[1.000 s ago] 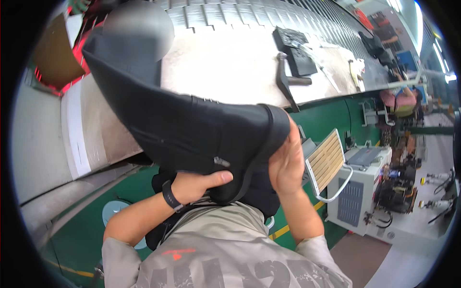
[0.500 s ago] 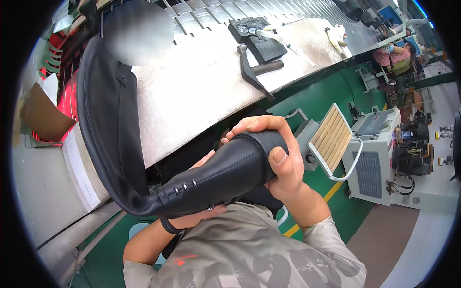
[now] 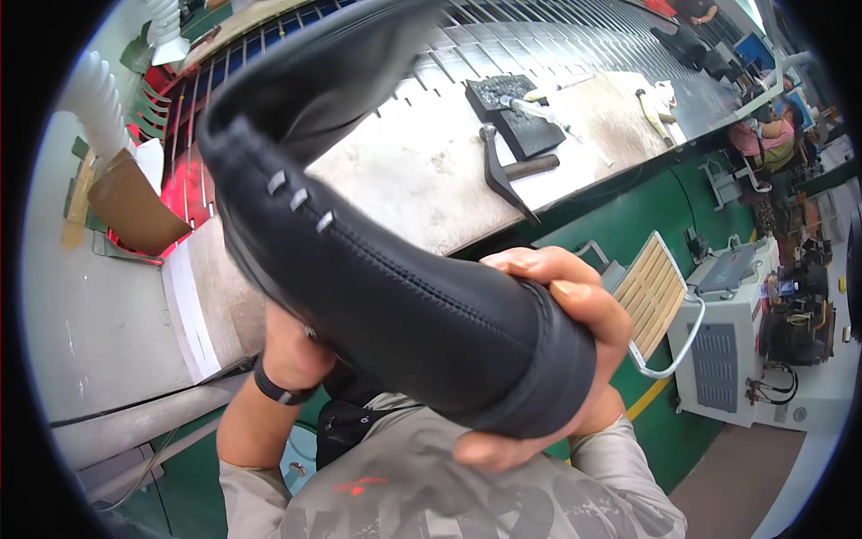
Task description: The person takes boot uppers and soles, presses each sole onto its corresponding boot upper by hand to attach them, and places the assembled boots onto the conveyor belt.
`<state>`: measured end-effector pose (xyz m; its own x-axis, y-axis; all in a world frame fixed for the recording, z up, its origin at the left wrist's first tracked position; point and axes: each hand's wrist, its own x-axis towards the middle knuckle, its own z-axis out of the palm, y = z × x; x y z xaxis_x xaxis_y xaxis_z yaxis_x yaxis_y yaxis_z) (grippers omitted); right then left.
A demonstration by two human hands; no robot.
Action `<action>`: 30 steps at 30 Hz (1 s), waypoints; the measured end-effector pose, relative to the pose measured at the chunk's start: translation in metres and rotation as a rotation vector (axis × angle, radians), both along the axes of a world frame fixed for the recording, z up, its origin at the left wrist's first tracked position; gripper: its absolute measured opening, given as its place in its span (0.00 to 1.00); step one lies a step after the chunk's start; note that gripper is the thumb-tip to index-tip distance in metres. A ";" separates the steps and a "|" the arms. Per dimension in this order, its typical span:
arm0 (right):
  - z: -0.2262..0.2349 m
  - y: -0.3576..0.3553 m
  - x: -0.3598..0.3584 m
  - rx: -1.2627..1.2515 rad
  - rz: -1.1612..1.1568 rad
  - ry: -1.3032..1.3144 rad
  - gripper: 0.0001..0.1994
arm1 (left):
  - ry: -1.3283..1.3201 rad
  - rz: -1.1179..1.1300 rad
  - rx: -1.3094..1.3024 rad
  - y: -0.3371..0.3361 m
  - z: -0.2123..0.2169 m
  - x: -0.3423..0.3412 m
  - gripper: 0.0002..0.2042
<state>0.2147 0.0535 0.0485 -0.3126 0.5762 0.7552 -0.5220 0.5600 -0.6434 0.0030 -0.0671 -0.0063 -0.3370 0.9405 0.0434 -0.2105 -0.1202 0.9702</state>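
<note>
A black leather boot [image 3: 404,305] is held up close to me, tilted, its toe end at the lower right and its shaft [image 3: 341,72] stretching up over the bench. Three small metal staples sit along the seam by the ankle. Around the toe end curls my right hand [image 3: 597,305], its fingers over the far side and the thumb on the near side below. My left hand [image 3: 294,349], with a dark wristband, grips the boot from beneath near the ankle; most of its fingers are hidden behind the leather.
Ahead is a pale worktop [image 3: 431,180] carrying a hammer [image 3: 496,175], a black block [image 3: 530,135] with a white tool on it, and pincers [image 3: 655,117]. Slatted metal rails run behind. A wooden-slatted stool [image 3: 654,292] and a grey machine [image 3: 718,359] stand at right; brown card [image 3: 139,207] is at left.
The boot has come closer and turned: its shaft has swung from the left up over the bench, and its toe end has dropped lower right. My right hand has turned, its thumb now lower.
</note>
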 end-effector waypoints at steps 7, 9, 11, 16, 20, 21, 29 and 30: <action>-0.019 -0.009 -0.047 0.299 -0.077 -0.130 0.55 | -0.345 0.082 0.201 0.098 0.012 -0.067 0.26; -0.030 -0.008 -0.050 0.327 -0.007 -0.297 0.68 | -0.473 0.084 0.125 0.102 0.017 -0.070 0.22; -0.030 -0.009 -0.050 0.301 -0.008 -0.281 0.72 | -0.476 0.098 0.228 0.109 0.017 -0.064 0.19; -0.029 -0.015 -0.047 0.274 0.012 -0.316 0.76 | -0.416 0.147 0.247 0.107 0.010 -0.067 0.20; -0.026 -0.018 -0.045 0.290 -0.029 -0.362 0.74 | -0.410 0.153 0.269 0.107 0.007 -0.065 0.20; -0.026 -0.018 -0.044 0.290 -0.034 -0.368 0.73 | -0.410 0.150 0.275 0.108 0.006 -0.064 0.20; -0.028 -0.022 -0.048 0.372 -0.180 -0.338 0.70 | -0.461 -0.131 0.384 0.112 0.034 -0.057 0.24; -0.029 -0.021 -0.050 0.380 -0.192 -0.332 0.70 | -0.449 0.024 0.268 0.114 0.039 -0.051 0.24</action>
